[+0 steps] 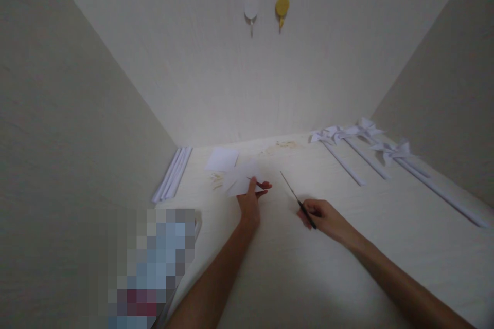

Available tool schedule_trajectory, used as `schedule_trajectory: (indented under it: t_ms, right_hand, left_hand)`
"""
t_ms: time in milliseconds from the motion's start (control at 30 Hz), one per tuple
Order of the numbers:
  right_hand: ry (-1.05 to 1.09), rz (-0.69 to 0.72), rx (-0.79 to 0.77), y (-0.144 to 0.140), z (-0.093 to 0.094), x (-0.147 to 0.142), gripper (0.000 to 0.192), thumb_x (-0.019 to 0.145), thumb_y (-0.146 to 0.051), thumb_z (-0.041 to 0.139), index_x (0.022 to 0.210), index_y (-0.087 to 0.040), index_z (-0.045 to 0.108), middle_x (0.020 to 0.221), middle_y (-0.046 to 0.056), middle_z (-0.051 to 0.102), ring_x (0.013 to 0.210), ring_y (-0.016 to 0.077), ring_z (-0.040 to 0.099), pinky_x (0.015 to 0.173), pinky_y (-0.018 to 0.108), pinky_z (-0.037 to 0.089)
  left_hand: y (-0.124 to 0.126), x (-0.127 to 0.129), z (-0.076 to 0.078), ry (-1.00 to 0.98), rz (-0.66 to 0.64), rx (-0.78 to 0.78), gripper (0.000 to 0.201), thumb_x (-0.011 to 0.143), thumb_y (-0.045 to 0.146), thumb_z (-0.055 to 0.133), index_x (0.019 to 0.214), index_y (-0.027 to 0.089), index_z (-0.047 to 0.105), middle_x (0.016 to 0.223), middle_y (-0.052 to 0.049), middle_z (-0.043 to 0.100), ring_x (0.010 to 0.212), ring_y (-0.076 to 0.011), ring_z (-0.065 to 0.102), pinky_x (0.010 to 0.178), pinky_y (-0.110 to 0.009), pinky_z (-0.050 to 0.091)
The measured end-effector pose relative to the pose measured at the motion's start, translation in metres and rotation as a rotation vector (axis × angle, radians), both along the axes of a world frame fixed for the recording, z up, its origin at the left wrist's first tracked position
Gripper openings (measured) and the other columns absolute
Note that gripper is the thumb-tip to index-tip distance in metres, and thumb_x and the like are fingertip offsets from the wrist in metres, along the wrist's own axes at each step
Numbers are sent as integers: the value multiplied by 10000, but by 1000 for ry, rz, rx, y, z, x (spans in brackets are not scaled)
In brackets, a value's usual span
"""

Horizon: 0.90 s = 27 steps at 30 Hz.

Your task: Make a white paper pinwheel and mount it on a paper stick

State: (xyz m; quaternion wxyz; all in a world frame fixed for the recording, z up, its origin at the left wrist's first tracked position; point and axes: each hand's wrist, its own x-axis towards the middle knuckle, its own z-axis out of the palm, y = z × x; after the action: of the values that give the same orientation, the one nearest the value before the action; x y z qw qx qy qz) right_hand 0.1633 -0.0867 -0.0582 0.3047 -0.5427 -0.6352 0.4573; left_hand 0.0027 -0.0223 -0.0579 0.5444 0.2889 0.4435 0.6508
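Observation:
My left hand (251, 198) pinches a white square of paper (242, 177) with slits cut into it, the thumb lying on top. To the right, my right hand (316, 214) grips a pair of scissors (295, 195) by the dark handle, its thin blades pointing up and left, apart from the paper. Beyond the held sheet lies another white paper square (222, 159) on the pale tabletop (278, 257). Small tan pieces (216, 180), too small to name, lie just left of the held paper.
Several paper pinwheels (393, 151) on white paper sticks lie at the right. Rolled paper sticks (173, 175) lie together at the left edge. Tan bits (285, 144) are scattered by the back wall, which bears two hooks (282, 6). A blurred-out object (162, 262) stands front left.

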Motion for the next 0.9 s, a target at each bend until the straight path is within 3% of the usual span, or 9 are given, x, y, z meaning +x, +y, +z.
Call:
schedule_trajectory:
  t_ms: [100, 200, 367, 633, 900]
  right_hand:
    - [-265, -77, 100, 6, 4, 14, 306, 762, -406, 403, 548, -188, 386, 497, -23, 429, 475, 109, 428, 449, 222, 284]
    - [-648, -144, 206, 15, 14, 23, 210, 780, -347, 409, 676, -178, 476, 583, 22, 544, 541, 146, 500, 478, 235, 278]
    - [-1015, -164, 196, 33, 21, 26, 176, 793, -317, 427, 849, -167, 500, 770, 92, 625, 690, 217, 584, 497, 248, 288]
    - [-1138, -92, 164, 57, 23, 25, 189, 798, -258, 444, 912, -123, 513, 928, 127, 595, 817, 252, 591, 593, 282, 359]
    - [-1117, -32, 201, 62, 25, 20, 198, 815, -167, 388, 922, -65, 520, 903, 152, 579, 796, 247, 596, 621, 285, 376]
  left_hand:
    - [0, 0, -2, 7, -23, -3, 162, 666, 285, 560, 649, 130, 521, 541, -2, 612, 486, -127, 605, 441, -198, 432]
    - [0, -1, -3, 15, -46, -2, 173, 660, 292, 566, 629, 128, 520, 546, -8, 615, 497, -130, 609, 452, -203, 437]
    - [-2, -2, 0, 55, -82, 9, 140, 638, 258, 584, 654, 132, 528, 541, -4, 617, 508, -138, 613, 461, -209, 436]
    - [-3, -1, 1, 123, -117, 4, 127, 617, 243, 596, 635, 128, 545, 562, -19, 625, 531, -152, 620, 491, -226, 439]
    - [-6, 0, 1, 170, -152, 33, 148, 633, 271, 593, 653, 130, 553, 558, -16, 614, 513, -146, 609, 491, -235, 461]
